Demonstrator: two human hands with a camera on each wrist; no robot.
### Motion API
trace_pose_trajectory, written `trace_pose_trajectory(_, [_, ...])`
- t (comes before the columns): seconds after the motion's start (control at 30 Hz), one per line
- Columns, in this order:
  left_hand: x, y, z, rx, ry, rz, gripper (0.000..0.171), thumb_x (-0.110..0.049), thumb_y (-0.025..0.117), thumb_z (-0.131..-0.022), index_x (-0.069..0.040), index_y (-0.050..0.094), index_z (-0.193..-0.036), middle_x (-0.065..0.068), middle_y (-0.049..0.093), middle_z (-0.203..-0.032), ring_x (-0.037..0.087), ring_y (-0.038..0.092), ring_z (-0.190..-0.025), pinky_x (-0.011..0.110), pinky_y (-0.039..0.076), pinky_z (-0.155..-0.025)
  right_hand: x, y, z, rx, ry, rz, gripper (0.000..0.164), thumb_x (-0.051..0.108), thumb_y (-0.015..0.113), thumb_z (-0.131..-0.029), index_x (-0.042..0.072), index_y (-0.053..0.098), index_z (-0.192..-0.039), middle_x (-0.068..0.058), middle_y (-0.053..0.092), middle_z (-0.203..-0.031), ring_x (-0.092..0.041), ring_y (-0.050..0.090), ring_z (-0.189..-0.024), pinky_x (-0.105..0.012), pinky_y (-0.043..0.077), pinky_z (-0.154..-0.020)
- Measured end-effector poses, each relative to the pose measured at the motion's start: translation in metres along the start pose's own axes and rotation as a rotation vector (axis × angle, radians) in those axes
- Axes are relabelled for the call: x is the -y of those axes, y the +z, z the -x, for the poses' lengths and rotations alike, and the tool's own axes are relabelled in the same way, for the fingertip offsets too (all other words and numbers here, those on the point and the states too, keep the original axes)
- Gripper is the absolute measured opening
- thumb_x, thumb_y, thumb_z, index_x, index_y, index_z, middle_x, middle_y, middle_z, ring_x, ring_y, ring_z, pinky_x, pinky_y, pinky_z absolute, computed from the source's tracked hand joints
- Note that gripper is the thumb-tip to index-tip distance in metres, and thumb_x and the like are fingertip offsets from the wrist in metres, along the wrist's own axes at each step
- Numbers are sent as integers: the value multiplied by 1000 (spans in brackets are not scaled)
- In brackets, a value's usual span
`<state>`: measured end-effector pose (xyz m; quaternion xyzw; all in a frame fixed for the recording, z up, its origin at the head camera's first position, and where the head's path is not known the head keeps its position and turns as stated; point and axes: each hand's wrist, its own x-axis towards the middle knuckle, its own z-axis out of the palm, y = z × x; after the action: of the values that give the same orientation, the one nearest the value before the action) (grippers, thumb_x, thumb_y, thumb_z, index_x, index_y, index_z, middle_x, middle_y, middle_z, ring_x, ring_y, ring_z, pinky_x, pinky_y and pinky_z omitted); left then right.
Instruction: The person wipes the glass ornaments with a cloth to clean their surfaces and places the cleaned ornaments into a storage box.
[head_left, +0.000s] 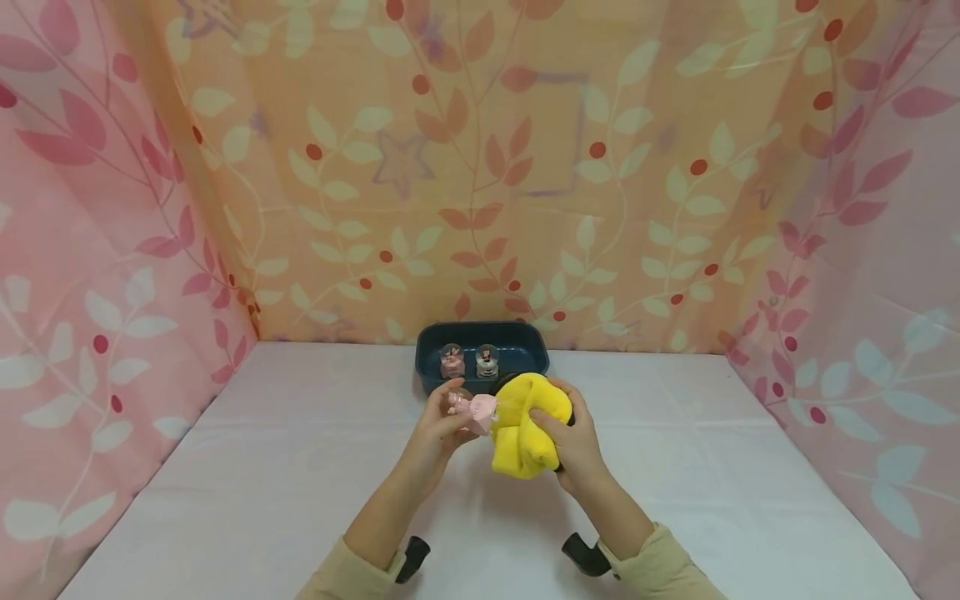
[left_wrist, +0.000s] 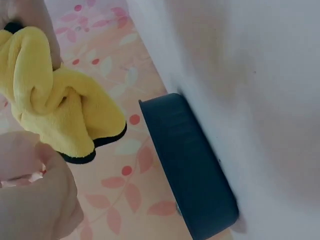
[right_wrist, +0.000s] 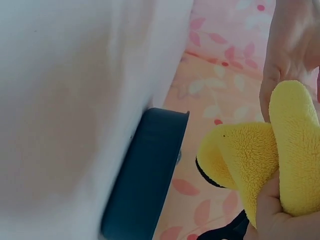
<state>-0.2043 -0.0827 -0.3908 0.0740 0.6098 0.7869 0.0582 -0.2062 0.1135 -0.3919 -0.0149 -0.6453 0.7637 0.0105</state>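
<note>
Both forearms reach in from the bottom edge, pale beige sleeves at the wrists, and the hands meet just in front of the dark blue oblong plastic tray [head_left: 431, 354] at the back of the white bench [head_left: 262, 467]; the left hand [head_left: 438, 425] is raised off the surface, fingers curled round a small glass snow globe on a pink base [head_left: 474, 408], base turned towards the other hand; the right hand [head_left: 573, 442] has its fingers wrapped over a bunched fluffy yellow cloth with a black edge [head_left: 525, 429], thumb pressed into the folds; cloth and globe are touching, held above the bench between the two hands; from the left wrist view the cloth [left_wrist: 55, 100] hangs in thick rolls with its black hem showing low down, the tray [left_wrist: 190, 165] just beyond; the right wrist view shows the same cloth [right_wrist: 260, 160] gripped from beneath; two more small snow globes [head_left: 469, 361] stand side by side inside the tray; leaf-and-berry patterned fabric [head_left: 480, 167] walls the scene on three sides; no lettering or brand mark can be read on anything.
</note>
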Motion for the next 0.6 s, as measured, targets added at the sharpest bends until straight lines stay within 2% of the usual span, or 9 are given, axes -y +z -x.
trace_pose_trajectory(0.07, [-2,3,-3,-9,-10,29,58,-14,53,-95,-6,24,-144,16,32,-130,19,56,-92,31,47,-92,1,-6,0,1,-7,-4,56,2,59,-92,13,35,-141,-14,42,-126,-28,51,-104,-36,51,-84])
trace_pose_trajectory(0.13, [-3,5,-6,-36,-24,20,57,-16,53,-96,-5,24,-143,17,33,-130,19,55,-92,31,48,-91,3,-12,1,0,-6,-5,56,2,59,-92,14,36,-141,-13,42,-125,-28,51,-104,-36,51,-84])
trace_pose_trajectory(0.3, [-2,8,-16,-89,-59,-109,63,-22,62,-96,-1,27,-144,21,38,-136,28,53,-107,36,47,-95,5,-27,2,-5,-2,3,56,2,59,-92,14,35,-141,-12,41,-126,-27,50,-104,-35,50,-84])
trace_pose_trajectory(0.37, [0,6,-24,-102,-62,-160,66,-19,66,-94,1,28,-143,22,41,-138,31,50,-114,40,45,-98,6,-34,2,-6,-1,4,57,3,60,-91,15,35,-141,-11,40,-126,-26,49,-104,-33,50,-83])
trace_pose_trajectory(0.47, [2,2,-37,-120,-52,-191,65,-11,70,-89,6,33,-140,24,46,-133,33,49,-116,43,45,-98,8,-42,4,-4,-7,11,58,5,61,-91,15,34,-141,-10,40,-125,-26,49,-104,-32,50,-83])
trace_pose_trajectory(0.6, [5,-1,-57,-125,-34,-190,57,-6,71,-86,7,43,-134,20,54,-122,27,52,-107,34,49,-89,10,-52,10,-16,-9,42,59,5,61,-91,14,34,-142,-11,39,-124,-25,49,-102,-31,50,-82])
